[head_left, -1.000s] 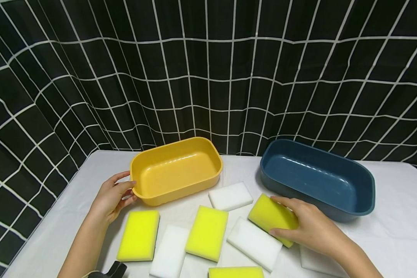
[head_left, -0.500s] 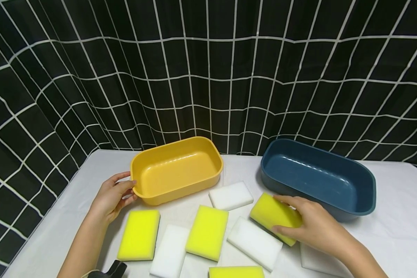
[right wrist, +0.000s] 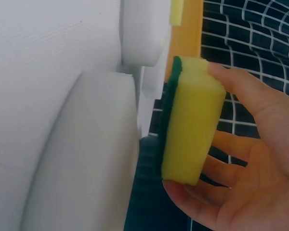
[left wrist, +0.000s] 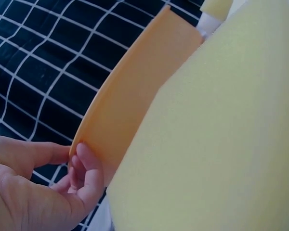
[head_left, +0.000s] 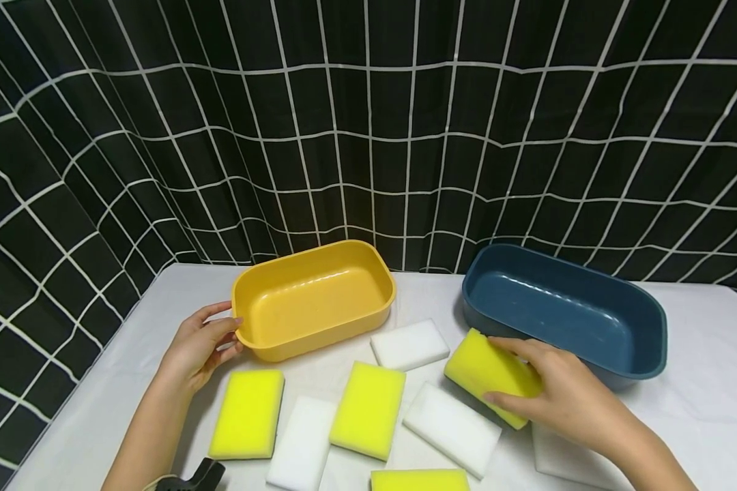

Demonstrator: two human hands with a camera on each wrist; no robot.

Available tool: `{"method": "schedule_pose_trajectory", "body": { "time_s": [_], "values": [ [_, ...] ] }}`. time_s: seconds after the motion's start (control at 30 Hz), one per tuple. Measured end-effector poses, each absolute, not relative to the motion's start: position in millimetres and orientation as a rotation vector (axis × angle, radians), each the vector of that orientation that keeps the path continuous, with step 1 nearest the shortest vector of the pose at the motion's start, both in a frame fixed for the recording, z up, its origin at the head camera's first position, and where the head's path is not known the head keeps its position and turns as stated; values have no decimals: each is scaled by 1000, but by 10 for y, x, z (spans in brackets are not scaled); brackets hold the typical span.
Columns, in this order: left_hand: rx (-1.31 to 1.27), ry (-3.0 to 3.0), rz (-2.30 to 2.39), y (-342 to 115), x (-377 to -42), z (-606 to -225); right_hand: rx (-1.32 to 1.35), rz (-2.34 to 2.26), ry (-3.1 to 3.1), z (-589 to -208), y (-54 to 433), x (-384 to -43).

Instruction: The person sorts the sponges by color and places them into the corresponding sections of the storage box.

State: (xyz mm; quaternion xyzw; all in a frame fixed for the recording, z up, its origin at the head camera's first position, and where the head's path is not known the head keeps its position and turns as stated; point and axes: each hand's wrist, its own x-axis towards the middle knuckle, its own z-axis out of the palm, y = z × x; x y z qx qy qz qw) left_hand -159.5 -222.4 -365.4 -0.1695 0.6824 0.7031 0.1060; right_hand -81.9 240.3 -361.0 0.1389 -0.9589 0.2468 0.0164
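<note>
My left hand [head_left: 199,344] pinches the left end of a yellow plastic bin [head_left: 316,339], with the thumb inside the rim and fingers outside, as the left wrist view also shows. My right hand [head_left: 561,389] grips a yellow sponge [head_left: 488,375] by its two ends, in front of a dark blue bin [head_left: 553,317]. Seen from the right wrist, that sponge [right wrist: 192,130] has a dark green scouring layer on the face turned from the palm, and it is held above the table. Both bins show bare floors.
On the white tablecloth [head_left: 178,293] lie more yellow sponges, one of them [head_left: 368,409] in the middle, and several white sponges such as one [head_left: 410,344] between the bins. A black grid-patterned curtain [head_left: 368,136] hangs behind the table and on the left.
My right hand has lifted the sponge slightly and shifted it a little to the right, towards the blue bin. The left hand stays on the yellow bin's rim.
</note>
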Motion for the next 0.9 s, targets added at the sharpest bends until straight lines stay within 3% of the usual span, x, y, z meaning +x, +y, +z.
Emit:
{"method": "schedule_pose_trajectory", "body": {
  "time_s": [0.9],
  "values": [
    [-500, 2005, 2074, -2227, -1597, -3657, 492, 757, -2920, -3401, 2252, -998]
  ]
}}
